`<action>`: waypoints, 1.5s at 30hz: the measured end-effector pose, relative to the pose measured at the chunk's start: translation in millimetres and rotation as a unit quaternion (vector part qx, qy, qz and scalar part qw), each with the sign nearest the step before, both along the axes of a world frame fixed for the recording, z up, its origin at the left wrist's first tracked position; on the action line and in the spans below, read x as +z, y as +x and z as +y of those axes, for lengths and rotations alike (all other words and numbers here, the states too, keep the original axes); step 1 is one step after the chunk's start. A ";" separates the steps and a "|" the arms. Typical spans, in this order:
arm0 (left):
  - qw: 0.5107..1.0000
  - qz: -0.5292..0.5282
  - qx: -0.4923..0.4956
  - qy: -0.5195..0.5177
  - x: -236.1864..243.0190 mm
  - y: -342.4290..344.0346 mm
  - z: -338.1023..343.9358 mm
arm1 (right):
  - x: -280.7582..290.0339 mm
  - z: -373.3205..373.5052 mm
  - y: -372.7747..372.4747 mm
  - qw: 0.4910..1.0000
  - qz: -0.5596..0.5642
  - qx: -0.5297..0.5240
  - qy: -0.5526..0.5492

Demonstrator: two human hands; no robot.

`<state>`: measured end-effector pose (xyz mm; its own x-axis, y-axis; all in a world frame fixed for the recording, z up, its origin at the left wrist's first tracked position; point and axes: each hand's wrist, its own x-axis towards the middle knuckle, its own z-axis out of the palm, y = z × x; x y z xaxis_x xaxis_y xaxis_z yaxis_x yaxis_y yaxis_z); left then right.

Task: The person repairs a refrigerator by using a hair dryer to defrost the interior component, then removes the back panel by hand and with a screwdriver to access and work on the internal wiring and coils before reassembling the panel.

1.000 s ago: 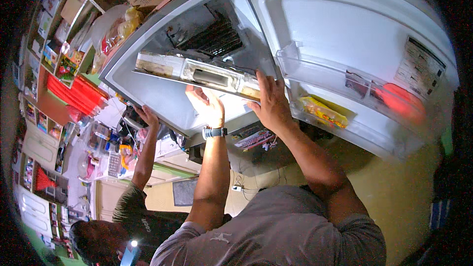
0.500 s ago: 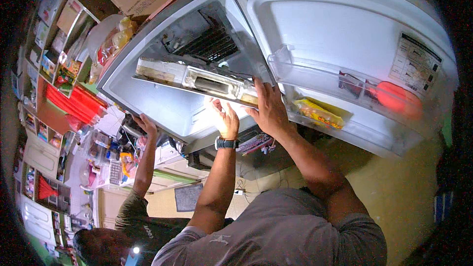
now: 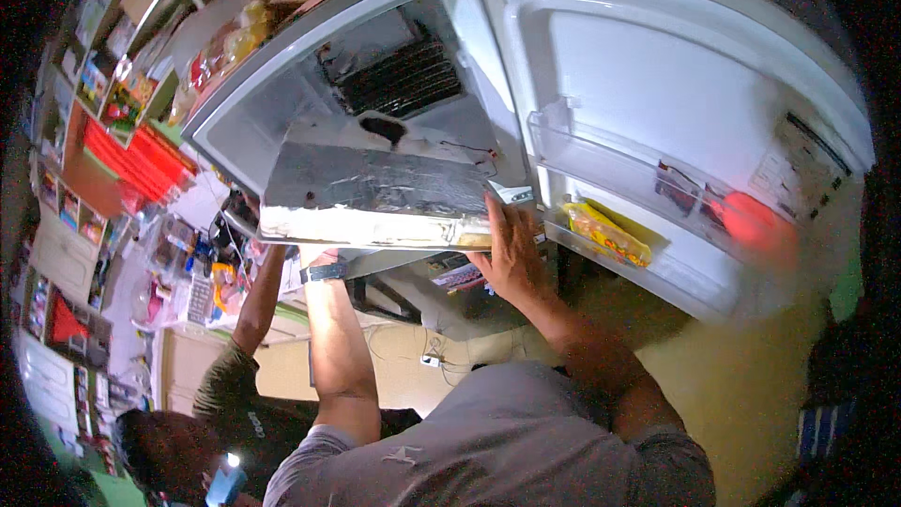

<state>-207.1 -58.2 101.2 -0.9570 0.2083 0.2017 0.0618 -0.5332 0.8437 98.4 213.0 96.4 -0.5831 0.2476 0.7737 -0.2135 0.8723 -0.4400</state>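
Observation:
A flat freezer panel [image 3: 375, 180], backed with silvery foil and edged in pale foam, is tilted partly out of the compartment. My right hand [image 3: 514, 253] grips its right end, thumb below and fingers over the top. Beneath the left part of the panel is my left hand [image 3: 320, 253], supporting it from underneath; its fingers are hidden behind the panel. A dark watch [image 3: 324, 271] is on that wrist. Deeper inside, finned cooling coils [image 3: 404, 77] are exposed. A thin wire [image 3: 466, 147] lies near the panel's right rear.
The open freezer door [image 3: 648, 66] stands to the right, with a yellow packet [image 3: 608, 233] and a red round item [image 3: 749, 218] in its shelves. At left, a co-worker's arm [image 3: 260, 305] reaches toward the fridge. A cluttered counter [image 3: 200, 286] is beyond; cables [image 3: 430, 360] lie on the floor.
The panel has tipped and come outward, showing its foil back and more of the coils. My left hand has moved left under it; my right hand keeps its end.

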 end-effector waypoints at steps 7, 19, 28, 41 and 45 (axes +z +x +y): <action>0.999 0.003 -0.045 0.023 47.3 59.6 34.5 | -15.7 1.9 -12.4 0.997 -0.061 -0.042 -0.038; 0.962 0.153 -0.164 -0.155 144.0 111.4 87.2 | -70.9 -7.9 -2.1 0.949 -0.151 -0.054 -0.272; 0.987 -0.013 -0.118 -0.106 160.0 45.6 32.9 | -72.7 -11.2 -0.6 0.957 -0.163 -0.045 -0.236; 0.997 0.005 -0.069 0.021 167.9 89.4 -14.6 | -122.6 13.5 -42.9 0.990 -0.071 -0.044 0.112; 0.999 0.023 -0.006 0.038 144.9 66.2 -45.3 | -105.2 21.1 -88.9 0.996 -0.029 -0.057 0.070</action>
<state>-140.9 -103.5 246.1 -0.9441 0.2015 0.2611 0.0933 -0.5962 0.7974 9.5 234.1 -8.8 -0.6019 0.2063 0.7714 -0.0884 0.9429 -0.3211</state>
